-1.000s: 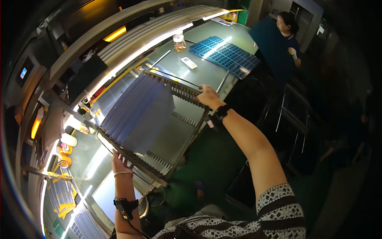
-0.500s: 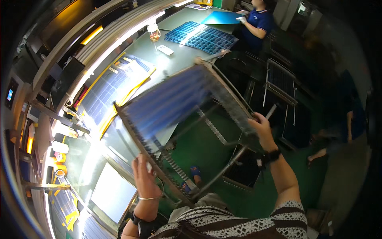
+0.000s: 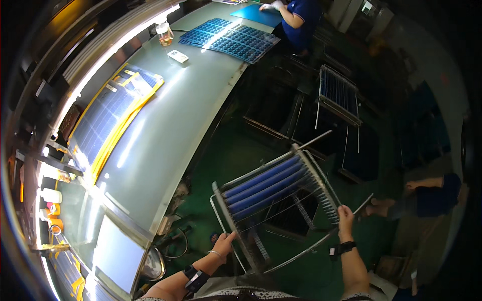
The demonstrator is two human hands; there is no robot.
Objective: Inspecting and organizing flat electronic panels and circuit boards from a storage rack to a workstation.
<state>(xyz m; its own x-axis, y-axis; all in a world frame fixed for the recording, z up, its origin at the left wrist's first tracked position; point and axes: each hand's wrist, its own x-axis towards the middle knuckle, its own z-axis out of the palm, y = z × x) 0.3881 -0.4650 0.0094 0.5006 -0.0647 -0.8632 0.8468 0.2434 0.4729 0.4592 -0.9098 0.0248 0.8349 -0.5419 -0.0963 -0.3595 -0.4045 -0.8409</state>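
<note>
Between my two hands is a metal slotted rack [image 3: 326, 193] with comb-like sides and wire rails. Several blue panels [image 3: 266, 185] sit in its far slots, while the nearer part lets the green floor show through. My left hand [image 3: 223, 244] is closed on the rack's left side near its front. On the opposite side, my right hand [image 3: 345, 219] grips the slotted edge by the near right corner. The rack is tilted. I cannot tell whether any of it touches the floor.
A long glass-topped table [image 3: 175, 105] runs along the left. It bears yellow-edged solar panels [image 3: 113, 110], blue patterned sheets [image 3: 231, 40], a bottle [image 3: 164, 34] and a small white device [image 3: 178, 56]. Another rack [image 3: 339, 93] stands beyond mine. A co-worker [image 3: 301, 20] handles a blue sheet; another person [image 3: 432, 195] is at right.
The rack has moved away from the table edge, to the right and lower, over the floor. Both hands moved with it and keep hold. My view has turned to the right.
</note>
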